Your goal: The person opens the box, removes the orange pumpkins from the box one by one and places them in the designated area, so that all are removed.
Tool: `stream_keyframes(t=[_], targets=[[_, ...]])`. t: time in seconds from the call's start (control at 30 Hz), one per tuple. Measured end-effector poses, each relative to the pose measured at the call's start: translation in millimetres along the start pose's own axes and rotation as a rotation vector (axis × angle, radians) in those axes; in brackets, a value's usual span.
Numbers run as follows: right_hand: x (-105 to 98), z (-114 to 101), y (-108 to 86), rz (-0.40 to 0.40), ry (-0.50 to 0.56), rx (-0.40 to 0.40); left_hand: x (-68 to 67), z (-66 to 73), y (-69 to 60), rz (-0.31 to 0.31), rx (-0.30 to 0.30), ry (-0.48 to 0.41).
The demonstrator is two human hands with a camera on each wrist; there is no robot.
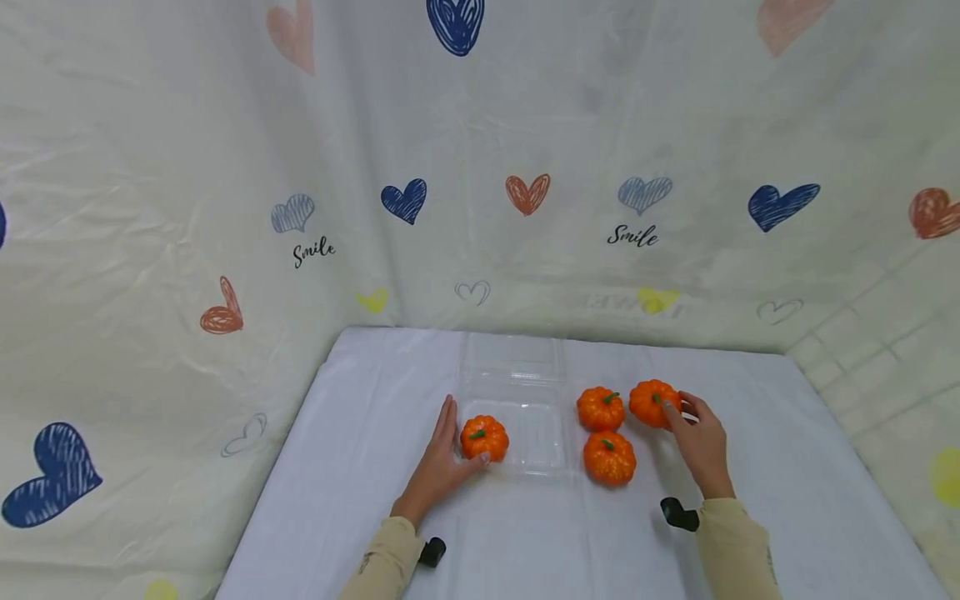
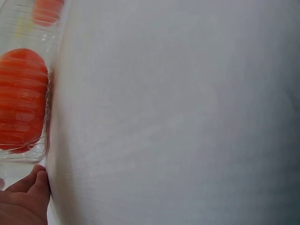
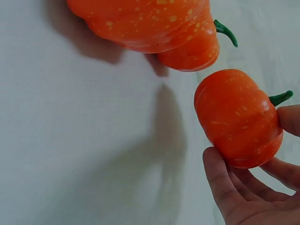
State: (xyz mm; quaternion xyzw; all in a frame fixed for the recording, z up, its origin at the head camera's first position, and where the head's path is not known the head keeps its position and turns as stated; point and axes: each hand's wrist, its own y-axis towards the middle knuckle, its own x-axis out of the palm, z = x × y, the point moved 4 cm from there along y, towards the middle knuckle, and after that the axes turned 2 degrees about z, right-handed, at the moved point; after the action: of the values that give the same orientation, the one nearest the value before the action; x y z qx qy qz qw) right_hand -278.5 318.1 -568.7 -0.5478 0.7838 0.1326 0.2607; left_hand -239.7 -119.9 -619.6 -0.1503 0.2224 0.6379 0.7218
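Note:
A hinged clear plastic container [image 1: 538, 446] lies on the table with its lid [image 1: 512, 360] folded back away from me. One small orange pumpkin [image 1: 483, 439] sits in its left part. My left hand [image 1: 433, 473] rests along the container's left side, fingers straight, thumb near the front edge. Through the ribbed wall, that pumpkin [image 2: 21, 101] shows in the left wrist view. My right hand [image 1: 702, 440] grips another pumpkin [image 1: 651, 402] between thumb and fingers. Its green stem [image 3: 281, 98] points toward the thumb in the right wrist view.
Two more pumpkins stand right of the container: a rear one [image 1: 599, 408] and a front one [image 1: 609, 458], close together. A white cloth [image 1: 360, 467] covers the table. Behind it hangs a white curtain [image 1: 465, 250] printed with hearts.

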Motion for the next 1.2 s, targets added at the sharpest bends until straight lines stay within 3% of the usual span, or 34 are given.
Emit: stream_keyframes(t=[0.63, 1.0, 1.2], targets=[[10, 16, 5.2, -0.065, -0.031, 0.028, 1.5, -3.8, 2.5, 0.0, -0.007, 0.002], [13, 23, 11.5, -0.074, -0.064, 0.116, 2.0, -2.3, 0.4, -0.004, -0.016, -0.003], [17, 25, 12.7, -0.064, -0.064, 0.121, 1.4, -3.0, 1.7, -0.006, -0.006, -0.009]])
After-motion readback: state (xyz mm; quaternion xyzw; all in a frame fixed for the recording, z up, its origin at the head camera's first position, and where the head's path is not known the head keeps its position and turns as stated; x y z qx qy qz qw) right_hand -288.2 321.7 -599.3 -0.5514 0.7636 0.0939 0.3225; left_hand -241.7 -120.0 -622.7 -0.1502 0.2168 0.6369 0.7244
